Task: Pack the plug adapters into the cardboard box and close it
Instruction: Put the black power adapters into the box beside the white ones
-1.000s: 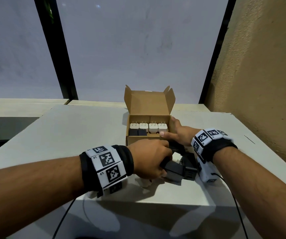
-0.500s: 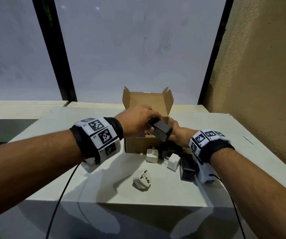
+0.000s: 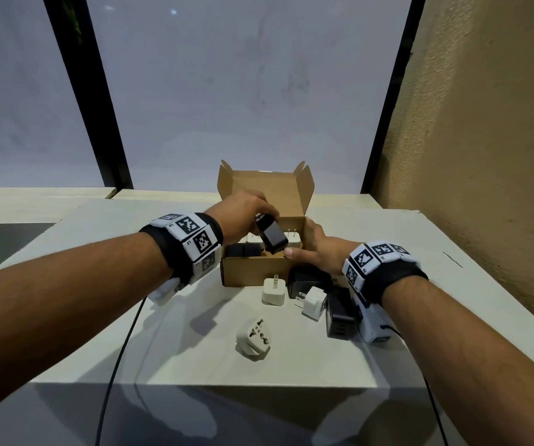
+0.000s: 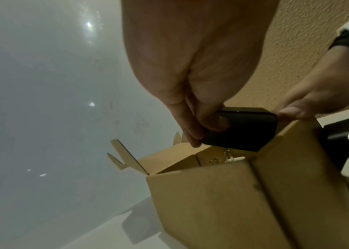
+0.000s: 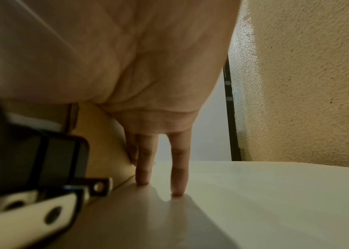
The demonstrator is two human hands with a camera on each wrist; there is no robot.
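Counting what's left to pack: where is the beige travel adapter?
In the head view, the beige travel adapter lies alone on the table, in front of the cardboard box.

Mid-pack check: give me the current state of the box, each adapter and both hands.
cardboard box: lid open, upright on the table, partly filled.
black adapter: held tilted above the box opening.
left hand: grips the black adapter.
right hand: steadies the box's right side, fingers straight.
two white adapters: loose on the table before the box.
beige travel adapter: on its side, nearest the table's front edge.
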